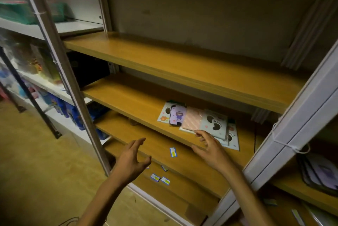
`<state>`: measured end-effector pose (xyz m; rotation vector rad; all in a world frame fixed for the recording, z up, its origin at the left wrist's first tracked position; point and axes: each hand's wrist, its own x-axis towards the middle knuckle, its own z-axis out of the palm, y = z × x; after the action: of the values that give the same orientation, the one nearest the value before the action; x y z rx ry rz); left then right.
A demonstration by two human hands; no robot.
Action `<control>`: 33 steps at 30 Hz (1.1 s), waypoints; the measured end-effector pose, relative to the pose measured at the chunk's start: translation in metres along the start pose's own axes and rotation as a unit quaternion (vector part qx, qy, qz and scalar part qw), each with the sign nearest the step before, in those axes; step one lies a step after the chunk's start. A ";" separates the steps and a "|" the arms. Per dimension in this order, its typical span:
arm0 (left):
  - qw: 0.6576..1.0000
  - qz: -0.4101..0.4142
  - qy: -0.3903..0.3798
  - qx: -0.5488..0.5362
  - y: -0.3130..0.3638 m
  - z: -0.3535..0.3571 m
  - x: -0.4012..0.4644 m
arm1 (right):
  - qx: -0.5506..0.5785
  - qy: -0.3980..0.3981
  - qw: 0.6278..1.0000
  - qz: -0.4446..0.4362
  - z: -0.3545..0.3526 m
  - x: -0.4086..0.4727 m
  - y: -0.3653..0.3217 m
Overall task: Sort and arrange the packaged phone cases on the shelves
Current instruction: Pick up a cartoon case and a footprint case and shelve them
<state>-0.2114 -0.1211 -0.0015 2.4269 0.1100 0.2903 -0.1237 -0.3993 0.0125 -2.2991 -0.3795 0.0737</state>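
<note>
Several overlapping pastel packaged phone cases (199, 121) on wooden shelf (139, 101), left hand (132, 158) and right hand (210, 149) spread, empty

Stockroom: metal-framed shelves (182, 65), packaged phone cases (199, 123)

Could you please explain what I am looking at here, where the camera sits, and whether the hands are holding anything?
There is no machine here: a person wears a camera on the head, looking down at their own bare hands. The single picture shows wooden shelves in a metal rack. On the middle shelf lies a small pile of packaged phone cases, overlapping one another. The right hand reaches toward the pile, fingers spread, at its front edge. The left hand hovers open in front of the shelves. Neither holds anything. Small labels lie loose on the lower shelves, and more goods sit on the racks at either side.
</note>
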 end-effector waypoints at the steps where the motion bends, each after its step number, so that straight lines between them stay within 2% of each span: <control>1: 1.000 0.007 -0.005 -0.003 -0.001 0.003 0.013 | 0.003 0.009 1.000 0.008 -0.001 0.008 0.003; 8: 0.997 0.053 -0.060 0.003 0.008 0.029 0.110 | -0.010 0.100 0.993 0.060 -0.014 0.055 0.033; 15: 0.996 0.067 -0.062 0.012 0.023 0.065 0.175 | -0.049 0.202 0.973 0.104 -0.021 0.079 0.059; 19: 0.995 0.067 -0.048 0.046 0.027 0.081 0.199 | -0.138 0.211 0.956 0.150 -0.019 0.081 0.063; 23: 0.991 0.053 -0.083 0.088 0.021 0.095 0.209 | -0.154 0.227 0.937 0.216 -0.011 0.081 0.064; 28: 0.993 0.073 -0.084 0.043 0.011 0.099 0.214 | -0.121 0.234 0.922 0.284 -0.007 0.081 0.060; 33: 0.990 0.066 -0.116 -0.046 -0.001 0.092 0.224 | -0.062 0.264 0.910 0.312 -0.006 0.072 0.055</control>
<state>0.0284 -0.1433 -0.0307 2.3608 -0.1630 0.0688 -0.0400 -0.4180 -0.0188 -2.3611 0.6511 -0.2586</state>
